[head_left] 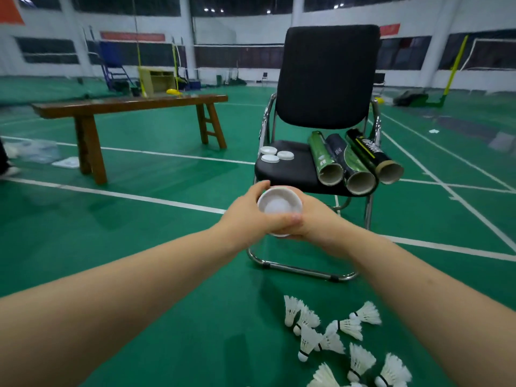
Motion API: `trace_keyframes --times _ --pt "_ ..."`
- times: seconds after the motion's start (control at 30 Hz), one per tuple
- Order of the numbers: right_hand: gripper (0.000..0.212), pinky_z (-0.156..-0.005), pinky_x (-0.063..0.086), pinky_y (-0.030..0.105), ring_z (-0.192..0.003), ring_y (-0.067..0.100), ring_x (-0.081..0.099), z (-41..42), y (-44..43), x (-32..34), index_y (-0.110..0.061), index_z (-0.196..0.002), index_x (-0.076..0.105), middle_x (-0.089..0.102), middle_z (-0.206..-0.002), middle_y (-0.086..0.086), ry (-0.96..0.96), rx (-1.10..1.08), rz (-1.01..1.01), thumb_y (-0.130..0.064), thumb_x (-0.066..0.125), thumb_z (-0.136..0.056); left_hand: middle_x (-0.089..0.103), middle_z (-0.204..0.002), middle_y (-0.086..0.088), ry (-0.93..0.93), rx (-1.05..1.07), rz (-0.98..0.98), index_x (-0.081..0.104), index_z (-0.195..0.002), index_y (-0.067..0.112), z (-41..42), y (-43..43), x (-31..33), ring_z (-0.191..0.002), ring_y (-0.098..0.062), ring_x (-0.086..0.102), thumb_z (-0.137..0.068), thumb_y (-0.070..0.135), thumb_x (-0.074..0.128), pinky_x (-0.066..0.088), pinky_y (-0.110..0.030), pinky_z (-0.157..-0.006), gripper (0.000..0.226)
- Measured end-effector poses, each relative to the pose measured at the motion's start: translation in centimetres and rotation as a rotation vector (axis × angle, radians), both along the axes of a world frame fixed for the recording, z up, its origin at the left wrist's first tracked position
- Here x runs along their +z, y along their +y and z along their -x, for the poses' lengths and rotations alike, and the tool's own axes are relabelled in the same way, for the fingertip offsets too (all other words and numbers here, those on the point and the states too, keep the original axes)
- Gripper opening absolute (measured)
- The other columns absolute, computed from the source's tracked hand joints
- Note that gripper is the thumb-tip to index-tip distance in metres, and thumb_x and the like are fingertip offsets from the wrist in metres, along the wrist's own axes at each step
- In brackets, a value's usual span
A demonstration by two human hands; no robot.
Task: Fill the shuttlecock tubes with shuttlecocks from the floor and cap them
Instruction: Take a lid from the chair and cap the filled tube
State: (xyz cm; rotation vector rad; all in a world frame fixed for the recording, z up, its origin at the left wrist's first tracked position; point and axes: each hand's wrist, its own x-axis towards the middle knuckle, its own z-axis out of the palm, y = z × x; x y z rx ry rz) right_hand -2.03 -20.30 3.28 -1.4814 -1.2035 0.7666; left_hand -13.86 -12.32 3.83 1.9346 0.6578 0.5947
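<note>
Green court (156, 247): left hand (243, 216) and right hand (315, 219) grip white cylinder (279, 204); tube (368, 148) lettering unreadable.

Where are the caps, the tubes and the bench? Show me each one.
caps (285, 155): head view, top of the right cap on the seat.
tubes (361, 182): head view, mouth of the middle tube.
bench (125, 103): head view, its top plank.

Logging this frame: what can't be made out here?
- Head view: white tube body and how much it holds, hidden by left hand and right hand.
- Head view: chair tubes far ends, facing away.
- Head view: floor shuttlecocks, some cut off by the bottom edge.
</note>
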Motion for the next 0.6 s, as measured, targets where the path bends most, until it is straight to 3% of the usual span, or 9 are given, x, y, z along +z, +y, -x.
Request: trace_keyframes --times 0.1,0.23,0.37,0.43,0.53,0.6 --pt "0.067 -0.078 0.053 0.02 -0.092 0.007 0.059 0.0 -0.3 1.7 -0.025 -0.12 0.05 0.061 -0.111 -0.003 -0.08 -0.067 -0.134 0.005 0.077 -0.067 0.045 -0.137 0.003 -0.026 -0.024 -0.161 0.029 -0.145 0.032 -0.1 -0.1 2.3 -0.119 -0.014 0.047 -0.07 0.035 0.08 0.039 -0.024 -0.096 0.091" --pt "0.071 -0.092 0.045 0.02 -0.11 0.01 0.054 -1.2 -0.5 3.1 -0.034 -0.121 0.044 0.053 -0.124 -0.007 -0.186 -0.14 -0.251 0.001 0.078 -0.068 0.038 -0.143 0.009 -0.104 -0.083 -0.281 0.031 -0.144 0.033 -1.5 0.2 4.0 -0.122 -0.004 0.039 -0.067 0.033 0.083 0.032 -0.019 -0.097 0.093" --pt "0.076 -0.082 0.041 0.003 -0.108 0.007 0.051 -3.6 -0.4 3.4 -0.029 -0.129 0.043 0.051 -0.124 -0.008 -0.261 -0.182 -0.281 0.001 0.078 -0.068 0.037 -0.145 0.005 -0.144 -0.122 -0.332 0.032 -0.138 0.043 -4.4 1.2 3.8 -0.13 -0.007 0.036 -0.059 0.046 0.085 0.031 -0.026 -0.108 0.095" --pt "0.078 -0.077 0.039 -0.002 -0.106 0.005 0.051 -5.2 -0.1 3.0 -0.025 -0.132 0.042 0.052 -0.122 -0.009 -0.307 -0.209 -0.268 0.0 0.078 -0.068 0.039 -0.142 0.003 -0.159 -0.123 -0.327 0.033 -0.131 0.048 -6.3 1.8 3.0 -0.128 -0.01 0.039 -0.063 0.045 0.083 0.034 -0.027 -0.107 0.084" --pt "0.077 -0.083 0.042 0.003 -0.111 0.009 0.051 -8.1 0.7 1.6 -0.03 -0.129 0.043 0.051 -0.128 -0.004 -0.352 -0.236 -0.226 -0.005 0.08 -0.066 0.044 -0.137 0.007 -0.164 -0.147 -0.326 0.033 -0.127 0.053 -9.4 3.0 1.4 -0.12 -0.006 0.043 -0.07 0.039 0.08 0.036 -0.021 -0.101 0.075" --pt "0.078 -0.101 0.04 0.019 -0.13 0.015 0.041 -10.1 1.3 0.4 -0.041 -0.127 0.041 0.04 -0.143 0.002 -0.42 -0.269 -0.163 -0.019 0.08 -0.063 0.046 -0.133 0.013 -0.163 -0.174 -0.28 0.032 -0.133 0.05 -11.7 3.9 0.2 -0.117 -0.001 0.045 -0.073 0.031 0.08 0.037 -0.018 -0.098 0.08"
